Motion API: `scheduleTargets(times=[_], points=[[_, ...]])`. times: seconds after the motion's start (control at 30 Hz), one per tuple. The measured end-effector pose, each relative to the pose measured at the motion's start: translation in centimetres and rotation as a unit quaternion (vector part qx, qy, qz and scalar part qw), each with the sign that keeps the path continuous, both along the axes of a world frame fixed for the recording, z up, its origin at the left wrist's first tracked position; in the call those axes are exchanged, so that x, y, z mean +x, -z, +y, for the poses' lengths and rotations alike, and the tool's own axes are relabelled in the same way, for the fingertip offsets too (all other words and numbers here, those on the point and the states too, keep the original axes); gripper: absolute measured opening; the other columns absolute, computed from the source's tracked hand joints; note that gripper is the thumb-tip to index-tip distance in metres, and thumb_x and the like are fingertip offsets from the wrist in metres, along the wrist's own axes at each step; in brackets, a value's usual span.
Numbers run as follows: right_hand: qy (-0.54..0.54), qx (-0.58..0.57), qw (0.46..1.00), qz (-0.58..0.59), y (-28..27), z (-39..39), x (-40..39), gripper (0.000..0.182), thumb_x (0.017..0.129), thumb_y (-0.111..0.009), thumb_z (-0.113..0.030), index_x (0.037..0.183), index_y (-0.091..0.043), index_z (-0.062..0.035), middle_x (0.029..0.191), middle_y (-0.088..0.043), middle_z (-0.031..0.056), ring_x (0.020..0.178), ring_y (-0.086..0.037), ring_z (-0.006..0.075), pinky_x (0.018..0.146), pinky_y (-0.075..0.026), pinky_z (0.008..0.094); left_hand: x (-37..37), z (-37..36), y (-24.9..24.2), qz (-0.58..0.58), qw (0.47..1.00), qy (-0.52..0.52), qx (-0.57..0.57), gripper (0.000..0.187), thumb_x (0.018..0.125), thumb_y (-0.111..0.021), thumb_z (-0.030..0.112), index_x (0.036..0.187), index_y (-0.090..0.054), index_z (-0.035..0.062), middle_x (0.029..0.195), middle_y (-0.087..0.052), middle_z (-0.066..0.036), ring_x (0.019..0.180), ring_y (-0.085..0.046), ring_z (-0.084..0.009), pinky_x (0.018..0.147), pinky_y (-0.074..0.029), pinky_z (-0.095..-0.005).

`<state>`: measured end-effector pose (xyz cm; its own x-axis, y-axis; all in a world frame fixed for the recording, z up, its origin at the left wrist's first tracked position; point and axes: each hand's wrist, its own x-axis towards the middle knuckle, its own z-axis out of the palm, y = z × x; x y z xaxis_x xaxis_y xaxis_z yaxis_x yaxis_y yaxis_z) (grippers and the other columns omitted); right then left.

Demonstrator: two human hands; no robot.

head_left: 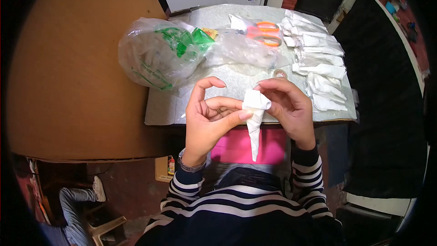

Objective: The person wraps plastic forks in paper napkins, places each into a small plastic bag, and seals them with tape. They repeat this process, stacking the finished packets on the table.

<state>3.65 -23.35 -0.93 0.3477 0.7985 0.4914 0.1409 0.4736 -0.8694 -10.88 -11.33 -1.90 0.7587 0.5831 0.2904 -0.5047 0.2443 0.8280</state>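
Observation:
A white folded paper cone (pixel 255 120) hangs point down between my hands, in front of the table's near edge. My left hand (pixel 209 116) pinches its left side between thumb and fingers, with the index finger raised and curled. My right hand (pixel 289 107) holds the cone's upper right part with thumb and fingertips. The cone's top is folded over and partly covered by the fingers. Just beyond my right hand, a small roll of tape (pixel 279 73) lies on the table.
The table (pixel 168 105) bears a clear and green plastic bag (pixel 157 52), crumpled clear plastic (pixel 246 50), orange-handled scissors (pixel 268 41) and several wrapped white pieces (pixel 321 54) at the right. Pink material (pixel 273 146) lies below my hands. Another person's leg (pixel 70 205) shows at lower left.

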Motion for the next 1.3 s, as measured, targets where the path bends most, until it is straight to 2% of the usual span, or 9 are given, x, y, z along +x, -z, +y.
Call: scheduleTargets(times=[0.07, 0.23, 0.6, 0.7, 0.8, 0.87, 0.93, 1.07, 1.3], points=[[-0.050, 0.024, 0.997, 0.047, -0.2, -0.1, 0.1, 0.031, 0.086, -0.068, -0.001, 0.116, -0.063, 0.0006, 0.117, -0.058, 0.0115, 0.105, -0.058, 0.0191, 0.092, -0.048, 0.0313, -0.3, 0.3, -0.4, 0.016, 0.998, 0.054, -0.014, 0.055, 0.080, -0.070, -0.013, 0.119, -0.034, 0.0012, 0.093, -0.070, -0.022, 0.089, -0.069, -0.0202, 0.082, -0.055, -0.0281], [-0.077, -0.010, 0.993, -0.090, -1.8, -0.7, 1.3, 0.022, 0.080, -0.074, -0.004, 0.102, -0.070, -0.0033, 0.111, -0.060, 0.0105, 0.104, -0.059, 0.0195, 0.091, -0.047, 0.0316, -0.9, 0.8, -1.4, 0.070, 0.989, 0.129, -0.004, 0.054, 0.079, -0.071, -0.012, 0.117, -0.035, 0.0012, 0.091, -0.070, -0.021, 0.089, -0.069, -0.0198, 0.082, -0.055, -0.0279], [-0.013, -0.187, 0.982, 0.025, -2.6, -1.0, 0.6, 0.028, 0.083, -0.072, -0.003, 0.110, -0.064, -0.0004, 0.095, -0.059, 0.0011, 0.086, -0.058, 0.0069, 0.073, -0.048, 0.0191, -1.2, -1.1, -1.8, 0.164, 0.941, -0.092, 0.281, 0.047, 0.077, -0.072, -0.012, 0.109, -0.040, -0.0006, 0.085, -0.070, -0.016, 0.086, -0.069, -0.0182, 0.074, -0.053, -0.0230], [-0.049, -0.259, 0.959, 0.103, -2.9, -0.9, 0.8, 0.026, 0.081, -0.074, -0.002, 0.105, -0.063, 0.0002, 0.095, -0.059, 0.0003, 0.081, -0.057, 0.0058, 0.070, -0.048, 0.0184, -1.2, -1.2, -1.9, 0.162, 0.948, -0.082, 0.263, 0.047, 0.077, -0.072, -0.012, 0.109, -0.040, -0.0006, 0.084, -0.070, -0.016, 0.086, -0.069, -0.0173, 0.075, -0.054, -0.0239], [-0.018, -0.169, 0.974, 0.152, -1.0, -0.1, 0.3, 0.025, 0.078, -0.077, -0.004, 0.099, -0.064, -0.0014, 0.093, -0.060, 0.0016, 0.077, -0.056, 0.0064, 0.066, -0.048, 0.0194, -1.1, -1.3, -1.8, 0.162, 0.956, -0.085, 0.231, 0.047, 0.077, -0.073, -0.011, 0.109, -0.040, -0.0003, 0.084, -0.070, -0.015, 0.084, -0.069, -0.0161, 0.076, -0.054, -0.0250], [0.173, -0.092, 0.980, -0.022, 0.7, 0.7, -0.8, 0.024, 0.077, -0.079, -0.004, 0.095, -0.064, -0.0018, 0.092, -0.060, 0.0034, 0.075, -0.057, 0.0084, 0.064, -0.048, 0.0209, -0.7, -1.3, -1.4, 0.163, 0.951, -0.138, 0.222, 0.047, 0.077, -0.073, -0.010, 0.109, -0.040, 0.0001, 0.084, -0.070, -0.015, 0.084, -0.069, -0.0154, 0.076, -0.054, -0.0254], [0.319, -0.018, 0.921, -0.222, 1.4, 1.0, -2.1, 0.028, 0.075, -0.079, -0.005, 0.100, -0.066, -0.0017, 0.095, -0.062, 0.0080, 0.075, -0.060, 0.0153, 0.065, -0.050, 0.0253, 0.0, -1.6, -0.5, 0.163, 0.947, -0.181, 0.207, 0.046, 0.078, -0.074, -0.007, 0.110, -0.041, 0.0003, 0.085, -0.071, -0.014, 0.083, -0.069, -0.0148, 0.077, -0.053, -0.0251], [0.327, 0.002, 0.898, -0.294, 3.2, 1.3, -3.2, 0.041, 0.080, -0.070, 0.000, 0.120, -0.062, 0.0006, 0.113, -0.063, 0.0137, 0.094, -0.063, 0.0263, 0.077, -0.053, 0.0323, 1.0, -2.5, 0.7, 0.154, 0.901, -0.288, 0.286, 0.043, 0.080, -0.072, -0.007, 0.112, -0.044, -0.0018, 0.090, -0.070, -0.015, 0.085, -0.070, -0.0167, 0.076, -0.053, -0.0249], [0.306, -0.037, 0.917, -0.253, 1.7, 0.4, -5.0, 0.039, 0.086, -0.058, 0.002, 0.124, -0.058, 0.0044, 0.124, -0.056, 0.0189, 0.112, -0.058, 0.0317, 0.092, -0.049, 0.0352, 0.8, -3.5, 0.0, 0.121, 0.897, -0.261, 0.336, 0.045, 0.086, -0.064, -0.009, 0.126, -0.044, -0.0060, 0.101, -0.069, -0.018, 0.095, -0.069, -0.0214, 0.081, -0.053, -0.0258]])
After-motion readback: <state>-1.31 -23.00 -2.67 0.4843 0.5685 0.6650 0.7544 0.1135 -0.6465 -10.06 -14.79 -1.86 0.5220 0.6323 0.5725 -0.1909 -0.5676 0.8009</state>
